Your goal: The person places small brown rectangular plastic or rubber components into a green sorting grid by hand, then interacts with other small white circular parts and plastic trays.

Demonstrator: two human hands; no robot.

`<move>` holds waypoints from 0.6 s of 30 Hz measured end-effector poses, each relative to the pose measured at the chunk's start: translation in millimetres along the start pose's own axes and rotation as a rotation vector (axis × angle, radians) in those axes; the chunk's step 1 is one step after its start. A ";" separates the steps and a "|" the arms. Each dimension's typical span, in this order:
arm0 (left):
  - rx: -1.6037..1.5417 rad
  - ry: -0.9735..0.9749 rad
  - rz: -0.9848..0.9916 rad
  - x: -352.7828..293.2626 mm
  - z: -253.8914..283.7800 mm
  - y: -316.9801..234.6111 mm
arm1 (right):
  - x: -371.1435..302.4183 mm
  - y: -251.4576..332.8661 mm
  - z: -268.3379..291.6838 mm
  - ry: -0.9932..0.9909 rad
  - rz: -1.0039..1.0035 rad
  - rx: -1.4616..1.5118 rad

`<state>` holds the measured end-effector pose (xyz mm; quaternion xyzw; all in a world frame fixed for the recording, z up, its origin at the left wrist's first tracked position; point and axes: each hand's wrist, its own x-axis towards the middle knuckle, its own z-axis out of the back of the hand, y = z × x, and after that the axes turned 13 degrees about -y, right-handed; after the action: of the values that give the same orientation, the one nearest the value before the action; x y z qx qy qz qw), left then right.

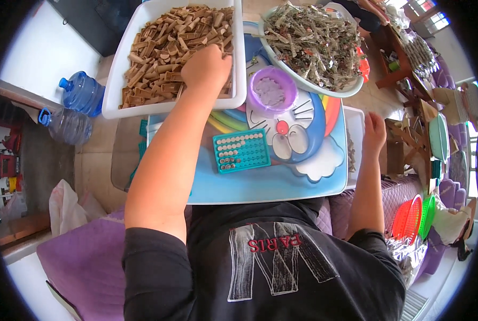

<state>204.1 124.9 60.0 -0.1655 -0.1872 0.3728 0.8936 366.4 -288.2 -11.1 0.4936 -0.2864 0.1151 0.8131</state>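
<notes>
My left hand (207, 67) reaches into a large white tray (110, 101) heaped with small brown half-round pieces (156, 59). Its fingers are bent together against the pieces, and whatever is between them is hidden. Off the right edge of the table, my right hand (374, 131) is held up beside a white bin (355, 120). Its fingers are curled closed; I cannot make out anything in them. Between my arms lies a teal ridged tray (260, 160) with rows of small round whitish and metallic pieces. A purple bowl (253, 96) holding pale flat bits stands behind it.
A pale green basin (351, 92) full of shiny wrapped strips stands at the back right of the cartoon-printed table (223, 190). Blue water bottles (81, 93) stand on the floor at left. Red (407, 219) and green baskets (427, 216) sit at right.
</notes>
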 end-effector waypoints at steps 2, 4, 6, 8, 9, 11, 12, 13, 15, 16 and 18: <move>-0.141 -0.102 0.069 -2.3 5.7 2.6 | 13.4 63.8 -29.7 0.057 0.180 -0.071; -0.297 -0.151 0.089 0.1 0.0 14.8 | 27.4 114.7 -56.4 0.138 0.307 -0.127; -0.573 -0.196 0.142 4.7 -14.9 33.3 | 41.7 133.7 -88.3 0.202 0.367 -0.078; -0.623 -0.178 0.154 7.2 -22.5 37.6 | 64.0 133.7 -118.3 0.269 0.431 -0.111; -0.666 -0.163 0.171 7.7 -22.3 39.5 | 72.8 134.1 -132.8 0.323 0.459 -0.159; -0.803 -0.143 0.258 -0.6 -11.4 23.9 | 76.5 125.4 -155.0 0.206 0.572 -0.238; -0.927 -0.133 0.355 -5.8 -2.4 20.8 | 78.4 123.1 -166.9 0.098 0.685 -0.301; -0.929 -0.136 0.354 -8.4 3.3 21.0 | 88.6 121.3 -173.1 0.096 0.687 -0.299; -1.202 -0.023 0.492 -13.1 12.0 23.7 | 102.1 123.6 -178.6 0.616 0.445 -0.286; -1.278 0.010 0.555 -16.1 16.3 26.5 | 102.7 126.4 -178.2 0.509 0.549 -0.271; -1.394 0.081 0.602 -23.5 24.6 37.1 | 118.7 142.2 -174.1 0.513 0.370 -0.210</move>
<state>155.1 136.4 60.4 -0.7492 -0.2934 0.3895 0.4483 457.0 -79.1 101.8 0.3015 -0.1676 0.3513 0.8704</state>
